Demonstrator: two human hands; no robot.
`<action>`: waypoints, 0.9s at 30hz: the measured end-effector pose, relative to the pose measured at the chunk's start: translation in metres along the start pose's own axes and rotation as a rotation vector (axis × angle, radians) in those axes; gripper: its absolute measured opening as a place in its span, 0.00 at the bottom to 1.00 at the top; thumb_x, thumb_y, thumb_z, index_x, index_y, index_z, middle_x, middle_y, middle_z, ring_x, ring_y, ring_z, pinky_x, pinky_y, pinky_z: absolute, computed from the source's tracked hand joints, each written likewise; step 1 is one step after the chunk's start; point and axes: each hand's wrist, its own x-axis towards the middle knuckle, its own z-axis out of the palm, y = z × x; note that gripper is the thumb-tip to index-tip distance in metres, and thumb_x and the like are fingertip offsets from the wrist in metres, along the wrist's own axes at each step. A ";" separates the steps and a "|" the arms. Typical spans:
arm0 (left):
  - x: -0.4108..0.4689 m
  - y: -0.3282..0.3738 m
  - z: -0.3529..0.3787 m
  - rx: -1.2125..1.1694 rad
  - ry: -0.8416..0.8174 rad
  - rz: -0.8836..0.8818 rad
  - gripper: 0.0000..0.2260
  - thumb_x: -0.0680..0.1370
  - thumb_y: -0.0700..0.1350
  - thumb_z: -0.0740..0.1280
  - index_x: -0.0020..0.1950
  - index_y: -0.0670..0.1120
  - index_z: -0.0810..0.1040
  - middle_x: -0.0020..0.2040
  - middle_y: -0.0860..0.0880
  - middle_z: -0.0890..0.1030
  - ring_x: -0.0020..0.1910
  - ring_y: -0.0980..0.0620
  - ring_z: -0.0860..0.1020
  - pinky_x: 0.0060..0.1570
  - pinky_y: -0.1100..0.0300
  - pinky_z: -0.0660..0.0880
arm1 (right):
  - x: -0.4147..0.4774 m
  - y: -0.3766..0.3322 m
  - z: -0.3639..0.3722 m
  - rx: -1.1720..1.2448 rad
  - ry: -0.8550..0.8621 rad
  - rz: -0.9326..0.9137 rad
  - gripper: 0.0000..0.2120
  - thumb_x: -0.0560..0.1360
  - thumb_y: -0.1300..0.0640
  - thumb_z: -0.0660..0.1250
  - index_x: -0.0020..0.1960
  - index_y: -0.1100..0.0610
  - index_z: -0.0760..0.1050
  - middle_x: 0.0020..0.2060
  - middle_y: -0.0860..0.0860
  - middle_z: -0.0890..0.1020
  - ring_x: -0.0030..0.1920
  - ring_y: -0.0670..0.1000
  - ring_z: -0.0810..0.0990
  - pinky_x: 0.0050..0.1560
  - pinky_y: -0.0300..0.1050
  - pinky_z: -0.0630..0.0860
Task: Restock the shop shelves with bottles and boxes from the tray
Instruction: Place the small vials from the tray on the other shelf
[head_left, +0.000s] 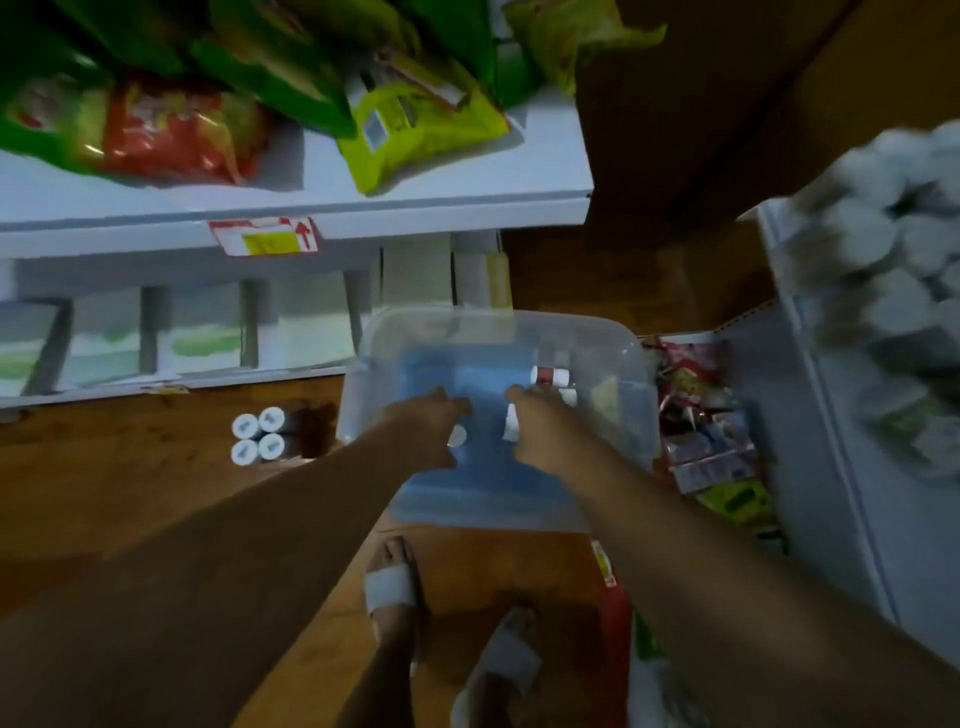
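Reaching down into a clear plastic tray (519, 318) on the floor, beside the white shelves (311, 208), the left hand (428, 428) curls round a small white-capped bottle (457, 435) and the right hand (537, 434) round a second bottle (511, 428), though blur makes both grips uncertain. A third bottle (550, 375) lies further back. These bottles look light, stiff and smooth; gripping the body below the cap seems safest.

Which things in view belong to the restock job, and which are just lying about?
Job: tray, tray bottles, left hand, right hand, shelf, floor bottles.
Lying about: snack bags, packet pile, sandals.
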 end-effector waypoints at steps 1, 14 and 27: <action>0.012 -0.004 0.008 0.021 -0.009 0.012 0.32 0.72 0.55 0.80 0.73 0.57 0.71 0.65 0.48 0.72 0.61 0.44 0.79 0.57 0.50 0.78 | 0.014 0.007 0.009 -0.064 0.016 -0.013 0.28 0.68 0.60 0.76 0.66 0.55 0.70 0.59 0.59 0.75 0.62 0.63 0.75 0.55 0.55 0.79; -0.060 0.015 -0.079 -1.104 0.337 0.063 0.14 0.79 0.39 0.75 0.63 0.49 0.83 0.59 0.45 0.84 0.56 0.51 0.83 0.57 0.58 0.78 | -0.065 -0.019 -0.068 0.889 0.297 -0.040 0.28 0.76 0.67 0.75 0.69 0.46 0.74 0.57 0.52 0.83 0.53 0.47 0.84 0.52 0.46 0.82; -0.351 0.167 -0.286 -1.813 0.475 0.567 0.22 0.81 0.39 0.66 0.75 0.49 0.74 0.54 0.43 0.84 0.48 0.46 0.82 0.41 0.57 0.78 | -0.356 -0.130 -0.310 1.739 0.318 -0.522 0.20 0.81 0.67 0.64 0.70 0.52 0.76 0.57 0.66 0.82 0.47 0.56 0.83 0.44 0.45 0.80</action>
